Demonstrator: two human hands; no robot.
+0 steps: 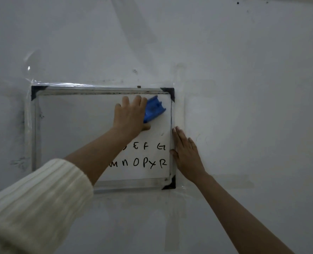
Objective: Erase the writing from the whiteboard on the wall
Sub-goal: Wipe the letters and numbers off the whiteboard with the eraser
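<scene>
A small whiteboard (69, 125) with a metal frame and black corner pieces is taped to the wall. Two rows of black letters (148, 154) remain in its lower right part; my left forearm hides their left ends. The upper area looks wiped. My left hand (131, 114) presses a blue eraser (154, 109) flat against the board near the top right corner. My right hand (186, 154) lies flat, fingers together, on the wall against the board's right frame edge and holds nothing.
Clear tape (31, 79) runs around the frame and shines at the upper left. The grey-white wall (243, 88) shows old tape marks to the right and below. A small screw (134, 70) sits above the board.
</scene>
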